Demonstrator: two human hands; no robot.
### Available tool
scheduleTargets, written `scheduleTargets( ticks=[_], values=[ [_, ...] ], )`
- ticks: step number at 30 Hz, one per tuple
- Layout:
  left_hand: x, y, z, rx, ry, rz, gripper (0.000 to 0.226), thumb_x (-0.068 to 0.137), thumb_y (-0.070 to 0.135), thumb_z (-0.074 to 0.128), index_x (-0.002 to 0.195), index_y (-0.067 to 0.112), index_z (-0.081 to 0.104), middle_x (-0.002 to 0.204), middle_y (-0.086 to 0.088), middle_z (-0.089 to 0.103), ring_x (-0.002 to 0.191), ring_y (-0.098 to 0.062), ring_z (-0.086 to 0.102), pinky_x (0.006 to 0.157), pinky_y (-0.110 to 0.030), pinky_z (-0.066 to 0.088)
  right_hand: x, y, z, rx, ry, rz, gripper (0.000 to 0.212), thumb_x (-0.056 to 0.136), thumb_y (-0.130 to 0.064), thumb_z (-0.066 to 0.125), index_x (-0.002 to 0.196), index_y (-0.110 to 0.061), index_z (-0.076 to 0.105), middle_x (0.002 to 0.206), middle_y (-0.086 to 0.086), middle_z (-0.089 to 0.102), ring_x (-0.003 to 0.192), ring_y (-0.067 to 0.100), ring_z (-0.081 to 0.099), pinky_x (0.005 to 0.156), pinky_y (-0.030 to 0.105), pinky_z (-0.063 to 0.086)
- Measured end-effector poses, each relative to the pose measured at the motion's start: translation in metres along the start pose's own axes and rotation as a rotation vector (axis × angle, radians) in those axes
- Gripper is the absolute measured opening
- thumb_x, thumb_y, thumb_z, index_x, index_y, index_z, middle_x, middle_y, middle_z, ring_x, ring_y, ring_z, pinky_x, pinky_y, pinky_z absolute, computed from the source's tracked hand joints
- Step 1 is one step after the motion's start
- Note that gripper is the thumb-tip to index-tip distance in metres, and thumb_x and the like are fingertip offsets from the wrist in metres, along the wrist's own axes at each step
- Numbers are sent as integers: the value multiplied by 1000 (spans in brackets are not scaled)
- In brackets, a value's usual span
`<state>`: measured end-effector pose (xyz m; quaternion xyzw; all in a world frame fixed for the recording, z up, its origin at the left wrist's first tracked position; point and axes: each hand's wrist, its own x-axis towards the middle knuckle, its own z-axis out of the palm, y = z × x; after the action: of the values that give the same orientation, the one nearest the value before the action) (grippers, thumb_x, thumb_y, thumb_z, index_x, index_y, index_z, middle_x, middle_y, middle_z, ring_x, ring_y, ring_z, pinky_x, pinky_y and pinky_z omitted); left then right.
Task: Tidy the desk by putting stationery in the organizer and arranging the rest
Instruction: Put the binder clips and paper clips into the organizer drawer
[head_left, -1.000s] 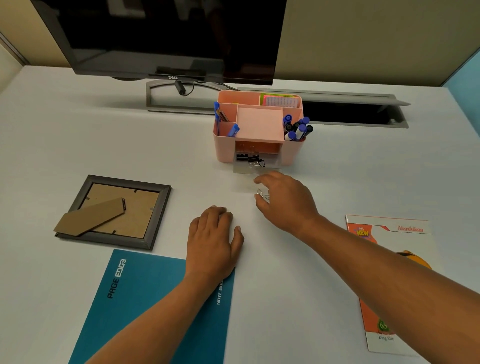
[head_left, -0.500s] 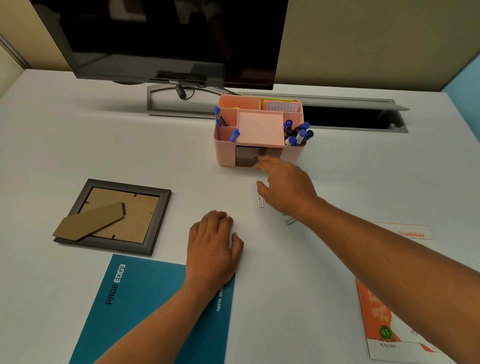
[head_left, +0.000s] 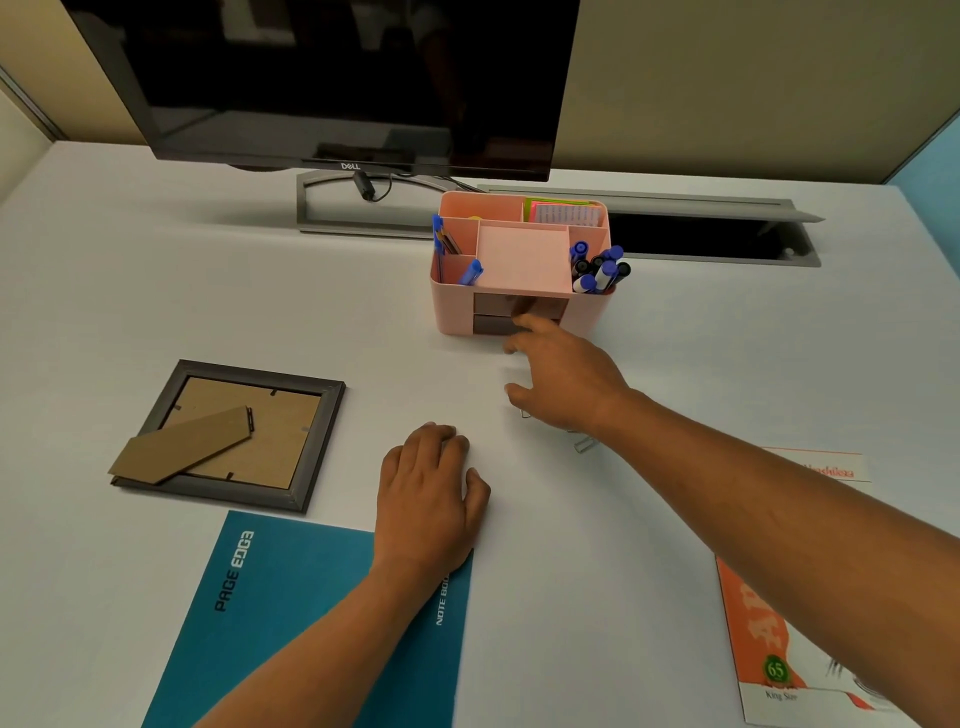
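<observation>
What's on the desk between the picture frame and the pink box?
Nothing. In the head view, only bare white desk lies between the picture frame and the pink organizer.

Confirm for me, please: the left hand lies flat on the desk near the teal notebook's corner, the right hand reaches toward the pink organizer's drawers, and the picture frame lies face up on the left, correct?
Not quite: the picture frame lies face down, its cardboard backing and stand showing in the head view. The rest holds: the left hand lies flat by the teal notebook, and the right hand reaches toward the pink organizer and its drawers.
</observation>
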<state>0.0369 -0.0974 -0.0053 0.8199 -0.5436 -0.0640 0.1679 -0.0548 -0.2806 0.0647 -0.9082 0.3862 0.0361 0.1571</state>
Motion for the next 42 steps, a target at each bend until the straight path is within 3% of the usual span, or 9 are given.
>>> scheduleTargets(
  ticks=[7,11,14,21,27,32,36,40,42],
  values=[
    [0,0,0,12,-15,-1,38,90,37,39,116,16,58,123,-2,55,115,-20,49,99,-35,37,-12,-8,-4,44,2,-17,37,84,-41,68,114,-23,59,134,-6,42,100,16,56,77,24,47],
    [0,1,-1,18,-17,3,39,90,37,38,116,16,58,122,-2,55,115,-21,49,98,-36,37,-32,-16,-1,22,-30,-27,34,85,-41,66,113,-24,58,127,-5,45,92,17,57,78,28,53],
    [0,3,-3,15,-20,1,40,90,38,37,116,16,58,122,-3,56,115,-21,50,99,-37,38,-42,-19,4,76,-32,-10,36,86,-40,66,118,-27,58,130,-7,47,98,15,57,83,27,51],
    [0,5,-6,-13,-21,-18,43,91,43,36,116,17,59,122,-2,58,112,-21,53,99,-38,39,-65,17,-10,426,239,266,26,83,-10,65,103,-27,65,110,-8,62,89,16,62,84,31,52],
    [8,10,-23,148,-158,69,53,95,57,31,121,18,56,127,0,58,120,-21,53,93,-36,46,-96,52,12,313,130,383,24,82,-16,68,105,-25,66,111,-5,65,98,18,61,87,33,50],
    [21,24,-35,247,-237,49,50,94,58,34,120,20,53,118,3,55,107,-17,53,85,-31,43,-102,55,23,248,105,364,25,81,-31,70,105,-29,64,106,-6,61,101,17,58,85,33,48],
    [27,41,-35,138,-224,34,45,94,53,43,124,22,55,121,4,57,107,-17,55,88,-32,47,-97,51,25,155,103,259,16,87,-30,64,102,-31,66,103,-6,58,94,20,59,73,29,46],
    [27,59,-35,-2,-204,73,35,93,47,48,120,26,59,122,9,59,107,-15,56,80,-29,46,-92,49,22,23,0,238,16,88,-28,58,101,-30,66,104,-5,58,96,22,59,74,31,45],
    [28,66,-36,-65,-203,77,36,93,45,50,125,29,56,127,10,58,111,-13,55,84,-27,45,-91,47,23,-22,-32,246,13,85,-24,56,93,-26,65,99,-3,60,93,24,60,70,30,43]
  ],
)
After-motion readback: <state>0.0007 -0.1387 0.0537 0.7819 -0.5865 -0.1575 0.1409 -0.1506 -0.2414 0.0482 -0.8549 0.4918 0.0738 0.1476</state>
